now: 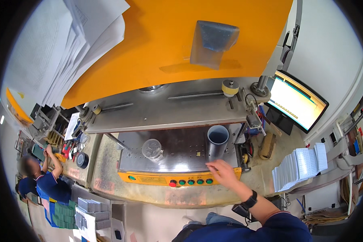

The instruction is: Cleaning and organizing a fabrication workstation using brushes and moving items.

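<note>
My right hand (pixel 223 173) reaches over the front right of a metal press bed (pixel 177 157). Its fingers are loosely bent and a little apart, with nothing visible in them. Their tips are close to the foot of a tall grey cylindrical container (pixel 217 152) that stands upright on the bed; whether they touch it I cannot tell. Farther left on the same bed is a clear round plastic jar (pixel 152 149). Below the hand runs a yellow control strip (pixel 149 178) with several green buttons and one red button (pixel 172 183). My left hand is out of the picture.
A steel plate (pixel 161 113) and an orange panel (pixel 157 40) overhang the bed. On the right are a lit monitor (pixel 297 101) and a stack of pale perforated sheets (pixel 296 167). A co-worker (pixel 54 183) works at the far left, beside stacked trays (pixel 93 213).
</note>
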A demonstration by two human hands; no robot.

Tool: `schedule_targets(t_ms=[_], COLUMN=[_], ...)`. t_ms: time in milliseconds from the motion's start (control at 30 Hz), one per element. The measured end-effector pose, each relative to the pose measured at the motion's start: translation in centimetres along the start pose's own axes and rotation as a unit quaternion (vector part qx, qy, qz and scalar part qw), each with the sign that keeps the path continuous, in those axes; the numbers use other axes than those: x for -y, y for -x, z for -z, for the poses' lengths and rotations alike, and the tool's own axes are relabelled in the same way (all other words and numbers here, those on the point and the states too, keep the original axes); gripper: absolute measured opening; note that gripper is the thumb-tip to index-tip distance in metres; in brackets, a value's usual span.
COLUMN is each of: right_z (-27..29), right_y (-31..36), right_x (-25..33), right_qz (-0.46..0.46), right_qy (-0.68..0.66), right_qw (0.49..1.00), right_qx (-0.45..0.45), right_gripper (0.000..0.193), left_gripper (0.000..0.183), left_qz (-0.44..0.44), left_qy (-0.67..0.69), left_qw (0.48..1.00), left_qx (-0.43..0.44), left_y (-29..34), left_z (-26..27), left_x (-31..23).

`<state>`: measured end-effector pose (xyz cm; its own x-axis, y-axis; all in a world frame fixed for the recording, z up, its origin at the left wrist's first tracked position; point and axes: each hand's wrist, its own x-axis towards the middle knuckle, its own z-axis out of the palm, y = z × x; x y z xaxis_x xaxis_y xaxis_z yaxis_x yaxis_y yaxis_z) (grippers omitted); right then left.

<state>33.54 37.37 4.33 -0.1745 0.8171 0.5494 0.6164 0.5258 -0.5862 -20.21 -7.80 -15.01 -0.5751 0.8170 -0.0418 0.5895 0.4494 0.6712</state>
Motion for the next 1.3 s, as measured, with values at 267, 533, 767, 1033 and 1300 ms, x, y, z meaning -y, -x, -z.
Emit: schedule_targets(t_ms=[267,533,767,1033,1300], right_z=[1.7,1.7,-2.2,-19.9,-43.3], right_y=[-4.3,-5.5,-6.1,-6.6,-13.9], right_x=[-0.1,-2.7,7.8,21.3,28.7], right_qz=[-0.091,-0.206,-0.13,-0.042,-0.034], right_qy=[0.094,0.133,-0.008,-0.168,-0.197], right_qw=[0.979,0.969,0.991,0.969,0.975], right_qx=[-0.157,-0.025,0.034,0.177,0.095], right_gripper=[0.051,0.043,0.038,0.037,0.038], left_gripper=[0.085,0.076,0.061,0.047,0.039], left_qz=[0.01,0.118,0.215,0.269,0.289], left_qy=[0.018,-0.039,-0.114,-0.197,-0.281], left_qw=[1.0,0.992,0.965,0.919,0.847], left_qx=[-0.003,0.017,0.095,0.212,0.347], left_y=[2.4,12.0,14.2,7.1,-1.6], left_z=[-1.0,-1.8,0.6,9.0,17.6], left_x=[3.2,1.5,-1.8,-0.2,-1.3])
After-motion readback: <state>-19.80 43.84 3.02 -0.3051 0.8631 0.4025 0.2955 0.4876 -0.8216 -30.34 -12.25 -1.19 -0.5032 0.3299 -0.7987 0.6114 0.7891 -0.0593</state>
